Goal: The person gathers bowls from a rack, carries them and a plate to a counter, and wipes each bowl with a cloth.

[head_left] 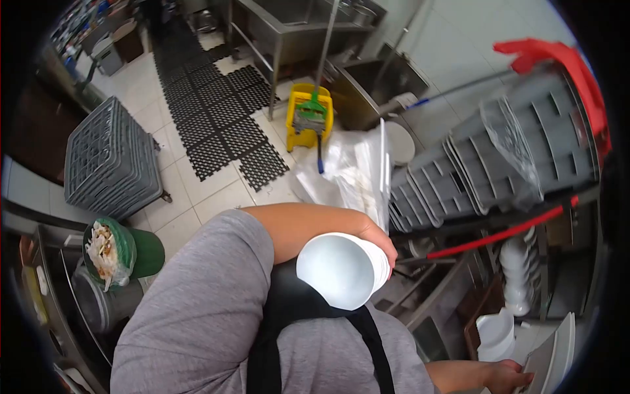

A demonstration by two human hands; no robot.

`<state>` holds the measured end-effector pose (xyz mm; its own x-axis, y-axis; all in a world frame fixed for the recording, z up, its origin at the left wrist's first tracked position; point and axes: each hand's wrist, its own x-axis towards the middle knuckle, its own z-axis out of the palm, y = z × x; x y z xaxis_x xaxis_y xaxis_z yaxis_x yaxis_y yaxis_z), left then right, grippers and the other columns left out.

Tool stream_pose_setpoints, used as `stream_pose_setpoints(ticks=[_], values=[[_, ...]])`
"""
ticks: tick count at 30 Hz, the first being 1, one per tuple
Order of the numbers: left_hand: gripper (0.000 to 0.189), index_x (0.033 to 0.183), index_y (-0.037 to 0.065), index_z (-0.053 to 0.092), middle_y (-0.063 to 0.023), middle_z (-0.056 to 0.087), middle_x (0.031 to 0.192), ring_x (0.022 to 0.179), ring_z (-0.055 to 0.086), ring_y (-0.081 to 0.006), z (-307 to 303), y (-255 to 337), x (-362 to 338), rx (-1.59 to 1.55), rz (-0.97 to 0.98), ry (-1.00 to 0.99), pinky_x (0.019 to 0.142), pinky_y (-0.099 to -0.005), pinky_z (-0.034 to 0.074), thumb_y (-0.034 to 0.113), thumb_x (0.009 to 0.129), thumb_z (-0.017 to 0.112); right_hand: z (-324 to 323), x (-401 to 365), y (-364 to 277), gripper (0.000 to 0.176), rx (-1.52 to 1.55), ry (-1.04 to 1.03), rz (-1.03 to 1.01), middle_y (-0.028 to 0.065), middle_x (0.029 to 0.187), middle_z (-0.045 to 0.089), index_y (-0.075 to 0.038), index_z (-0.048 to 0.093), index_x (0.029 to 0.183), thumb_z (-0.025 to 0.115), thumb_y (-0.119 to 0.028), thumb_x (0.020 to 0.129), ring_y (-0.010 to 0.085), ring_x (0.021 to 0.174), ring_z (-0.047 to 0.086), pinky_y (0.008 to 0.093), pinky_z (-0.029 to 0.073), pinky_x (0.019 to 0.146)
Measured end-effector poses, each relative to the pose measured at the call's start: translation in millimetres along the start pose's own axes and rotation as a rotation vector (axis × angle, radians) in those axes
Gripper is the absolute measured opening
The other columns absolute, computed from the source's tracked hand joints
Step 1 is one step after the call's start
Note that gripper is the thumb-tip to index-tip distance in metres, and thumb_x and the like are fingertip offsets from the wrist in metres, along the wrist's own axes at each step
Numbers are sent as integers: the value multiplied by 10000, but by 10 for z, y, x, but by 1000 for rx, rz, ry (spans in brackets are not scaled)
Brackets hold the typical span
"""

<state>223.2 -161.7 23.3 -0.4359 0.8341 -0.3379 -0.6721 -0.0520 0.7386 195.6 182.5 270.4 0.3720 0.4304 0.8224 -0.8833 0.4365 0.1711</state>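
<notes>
My left arm is bent across my body and hugs a white round tub (336,270) against the dark apron. Its open mouth faces up toward me, and ridged rims at its far side look like nested tubs. My left hand (378,244) wraps around that far side. Down at the lower right, my right hand (508,377) grips the edge of a flat white board (551,354), with part of the fingers hidden. Beside that hand stands a white container (495,335).
Stacked grey bins (459,171) with red gloves (548,56) line the right. A yellow mop bucket (310,115), clear plastic bags (348,167) and black floor mats (220,125) lie ahead. Grey dish racks (115,157) and a green trash can (147,253) stand left.
</notes>
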Motion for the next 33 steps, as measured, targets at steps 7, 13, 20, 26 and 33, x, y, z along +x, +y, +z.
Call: stream_pose_setpoints(ticks=[7,13,20,26,33], values=[[276,1086,90,691,-5,703,982,824,666,-97,-450,-593,-1578,-26,100,127,737,-283,536,268,895,603,1415,-606,-1075,464,236,133,92,48,864,642,-2,564,1074,828,-196,746,147,763,620,335,552,680],[283,1120,113,678,-6,688,1034,885,652,-92,-574,-952,-3290,-44,118,290,779,-286,526,269,913,566,2240,-1177,-1738,636,277,114,246,64,954,635,-13,499,1221,846,-192,719,171,866,623,380,554,753],[347,1194,74,632,-42,612,1203,1114,551,-132,-1210,-1503,-4473,-95,266,349,973,-282,417,268,942,492,3184,-1826,-2359,501,-907,-348,-626,196,1073,602,-37,467,1279,619,-350,918,374,899,614,506,496,737],[355,1213,85,623,-18,617,1187,1069,572,-120,-1727,-1526,-5559,-192,290,489,951,-278,440,272,939,495,4319,-2557,-2836,380,-873,-373,-581,192,1004,629,-2,554,1125,637,-299,904,361,836,619,493,499,716],[329,1183,81,644,-23,624,1191,1082,573,-117,-2869,-1273,-7041,-198,386,617,948,-273,440,253,933,516,6408,-3871,-2763,338,84,65,33,98,935,674,-17,625,1000,780,-227,785,236,780,656,396,531,665]])
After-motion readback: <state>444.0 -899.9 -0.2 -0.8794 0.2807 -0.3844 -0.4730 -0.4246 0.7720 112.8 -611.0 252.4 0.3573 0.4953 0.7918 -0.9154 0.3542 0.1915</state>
